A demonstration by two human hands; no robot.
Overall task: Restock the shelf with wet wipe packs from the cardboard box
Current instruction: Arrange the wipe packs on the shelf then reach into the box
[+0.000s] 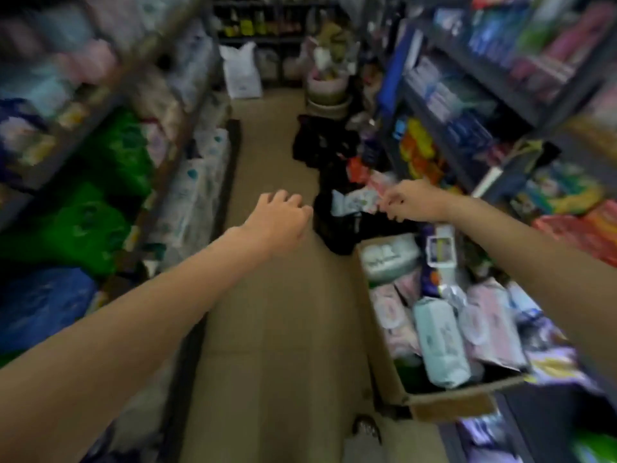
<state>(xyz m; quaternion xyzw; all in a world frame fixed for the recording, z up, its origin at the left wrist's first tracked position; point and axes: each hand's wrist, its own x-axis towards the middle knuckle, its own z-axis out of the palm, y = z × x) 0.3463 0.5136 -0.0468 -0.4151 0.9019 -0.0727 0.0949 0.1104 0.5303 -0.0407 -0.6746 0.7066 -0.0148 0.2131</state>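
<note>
Right now my right hand (405,203) pinches a pale, soft plastic wet wipe pack (355,201) out ahead, likely to carry it shelfward, my left hand (280,215) hangs loosely curled and empty for balance, while more packs fill the brown cardboard box (444,404) on the floor.

Single view, head-mounted wide-angle camera. The lens is looking forward and down along a narrow shop aisle, with the floor (283,295) running up the centre of the frame. Shelving is flanking both edges and bending outward under the wide angle. Both forearms are entering from the lower corners, close to the lens. The cardboard box (384,362) is sitting near, at lower right. The frame is blurring throughout.
</note>
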